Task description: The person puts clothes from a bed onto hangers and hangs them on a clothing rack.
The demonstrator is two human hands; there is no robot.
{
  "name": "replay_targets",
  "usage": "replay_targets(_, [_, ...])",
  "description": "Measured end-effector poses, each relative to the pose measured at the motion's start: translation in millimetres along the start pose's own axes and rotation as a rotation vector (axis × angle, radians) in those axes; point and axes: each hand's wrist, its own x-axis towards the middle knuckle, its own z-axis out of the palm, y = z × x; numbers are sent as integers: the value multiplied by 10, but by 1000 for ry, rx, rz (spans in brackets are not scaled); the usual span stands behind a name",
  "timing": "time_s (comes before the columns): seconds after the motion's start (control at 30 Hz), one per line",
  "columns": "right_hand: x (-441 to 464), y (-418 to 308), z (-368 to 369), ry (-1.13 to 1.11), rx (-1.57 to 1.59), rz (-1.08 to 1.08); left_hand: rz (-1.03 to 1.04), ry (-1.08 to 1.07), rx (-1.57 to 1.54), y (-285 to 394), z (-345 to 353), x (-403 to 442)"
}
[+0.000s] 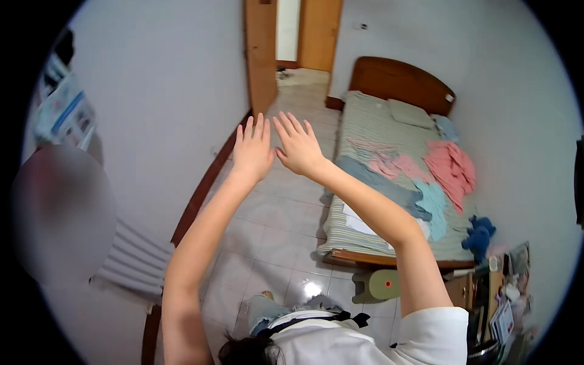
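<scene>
Both arms stretch forward over the tiled floor (261, 210). My left hand (253, 149) is open, palm down, its fingers extended and a little apart, with nothing in it. Close beside it, my right hand (298, 145) is also open, fingers straight and slightly spread, holding nothing. The two thumbs point toward each other with a narrow gap or light touch between them; I cannot tell which. Neither hand touches any object. Beyond the fingertips lies the doorway, with an open wooden door (261, 55) at its left.
To the right stands a bed (365, 115) with a wooden headboard (401, 82), pink clothes (450, 167) and a blue plush toy (479, 236). A green stool (380, 285) sits at its foot. A cluttered desk (496, 292) is at lower right. A white wall (170, 79) runs along the left.
</scene>
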Motion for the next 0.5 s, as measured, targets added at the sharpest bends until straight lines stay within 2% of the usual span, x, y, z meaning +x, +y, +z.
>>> replay_targets(0.2, [85,663,439,-115,-149,231,209,30,-235,164,830,914])
replay_targets(0.5, [-164,2168,1012,-198,-283,508,516,58,-438,1072,1972,2219])
